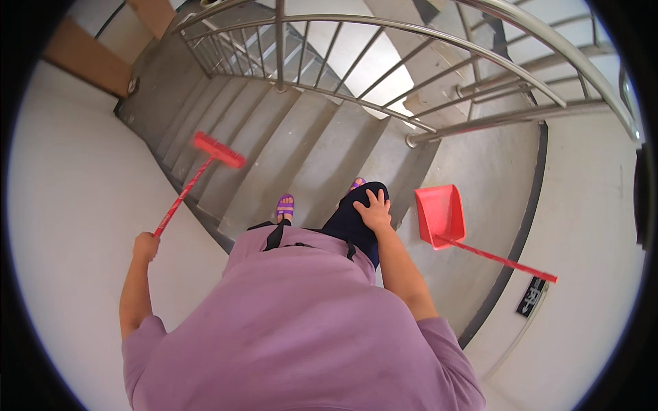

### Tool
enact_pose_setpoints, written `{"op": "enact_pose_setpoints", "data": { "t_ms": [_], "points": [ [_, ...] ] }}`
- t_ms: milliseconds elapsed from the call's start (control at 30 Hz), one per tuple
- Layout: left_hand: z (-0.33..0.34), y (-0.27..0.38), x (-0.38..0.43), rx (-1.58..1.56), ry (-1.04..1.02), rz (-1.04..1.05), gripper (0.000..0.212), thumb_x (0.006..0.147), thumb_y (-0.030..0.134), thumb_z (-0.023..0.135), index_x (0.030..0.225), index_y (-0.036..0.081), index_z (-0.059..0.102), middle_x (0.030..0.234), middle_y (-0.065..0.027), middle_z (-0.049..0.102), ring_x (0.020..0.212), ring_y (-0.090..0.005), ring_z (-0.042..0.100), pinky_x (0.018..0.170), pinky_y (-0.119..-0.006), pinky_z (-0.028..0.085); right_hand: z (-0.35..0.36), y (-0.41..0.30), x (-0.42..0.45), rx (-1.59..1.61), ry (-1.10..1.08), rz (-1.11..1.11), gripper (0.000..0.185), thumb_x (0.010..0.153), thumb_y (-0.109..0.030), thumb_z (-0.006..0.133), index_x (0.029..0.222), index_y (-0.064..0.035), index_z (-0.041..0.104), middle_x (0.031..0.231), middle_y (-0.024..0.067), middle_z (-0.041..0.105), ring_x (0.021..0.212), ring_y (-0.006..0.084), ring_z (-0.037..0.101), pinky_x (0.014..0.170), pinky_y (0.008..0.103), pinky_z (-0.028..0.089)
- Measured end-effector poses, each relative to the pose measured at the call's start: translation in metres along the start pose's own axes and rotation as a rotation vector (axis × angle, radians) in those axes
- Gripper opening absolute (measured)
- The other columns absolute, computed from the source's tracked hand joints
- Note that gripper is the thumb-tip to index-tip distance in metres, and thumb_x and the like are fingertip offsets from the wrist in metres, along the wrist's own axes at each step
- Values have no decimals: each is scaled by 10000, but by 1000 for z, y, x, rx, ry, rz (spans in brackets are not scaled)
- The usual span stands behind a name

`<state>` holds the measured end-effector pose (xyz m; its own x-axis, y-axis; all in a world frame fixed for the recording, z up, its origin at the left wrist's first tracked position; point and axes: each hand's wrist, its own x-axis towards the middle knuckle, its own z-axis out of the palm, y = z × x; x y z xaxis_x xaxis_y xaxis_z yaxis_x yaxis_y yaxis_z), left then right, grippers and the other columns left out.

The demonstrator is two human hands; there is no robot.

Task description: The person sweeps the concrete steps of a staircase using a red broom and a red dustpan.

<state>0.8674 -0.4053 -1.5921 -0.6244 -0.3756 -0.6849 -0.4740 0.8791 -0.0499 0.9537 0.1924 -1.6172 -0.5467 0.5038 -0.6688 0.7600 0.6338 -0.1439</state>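
Observation:
My left hand [146, 246] is closed around the handle of a red broom [184, 194] at the left. The broom's red bristled head is over the stairs, slightly blurred. Spread over my dark-clad right knee, my right hand [374, 211] rests with its fingers apart and holds nothing. To its right, a red long-handled dustpan [446, 216] stands on the grey landing, its striped handle leaning towards the wall at the right.
Grey concrete stairs [303, 138] run down towards the upper left, between a white wall [87, 190] and a stainless steel railing [370, 23]. My feet in purple sandals [285, 204] are on the steps. An exit sign [531, 297] is on the right wall.

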Motion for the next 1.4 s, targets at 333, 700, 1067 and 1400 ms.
{"op": "enact_pose_setpoints", "data": {
  "t_ms": [333, 700, 1067, 1400],
  "points": [
    [20, 164, -25, -554, -400, 178, 166, 792, 179, 533, 891, 51, 571, 545, -41, 477, 370, -102, 395, 303, -252, 303, -4, 14, -8, 104, 10, 42, 630, 743, -472, 535, 1301, -255, 341, 1435, 41, 101, 1302, 329, 92, 999, 517, 198],
    [130, 312, -36, -376, -466, 363, 237, 784, 199, 487, 957, 72, 587, 620, -95, 553, 427, -149, 496, 360, -306, 397, -5, 23, -18, 170, 21, 85, 624, 746, -449, 539, 1302, -251, 338, 1436, 40, 99, 1306, 328, 87, 1005, 515, 184],
    [74, 255, -33, 255, -65, 643, 300, 789, 266, 456, 1024, 121, 573, 955, -183, 588, 930, -348, 546, 794, -443, 427, 1, 19, -11, 168, 51, 63, 610, 732, -448, 559, 1279, -250, 376, 1429, 40, 135, 1298, 335, 115, 991, 525, 208],
    [38, 130, -23, 267, -45, 356, 335, 727, 332, 520, 939, 100, 637, 893, -164, 613, 876, -312, 575, 761, -405, 443, 21, 10, 20, 265, 70, -98, 572, 751, -446, 544, 1252, -196, 424, 1407, 40, 211, 1288, 277, 194, 999, 471, 239]
  ]
}}
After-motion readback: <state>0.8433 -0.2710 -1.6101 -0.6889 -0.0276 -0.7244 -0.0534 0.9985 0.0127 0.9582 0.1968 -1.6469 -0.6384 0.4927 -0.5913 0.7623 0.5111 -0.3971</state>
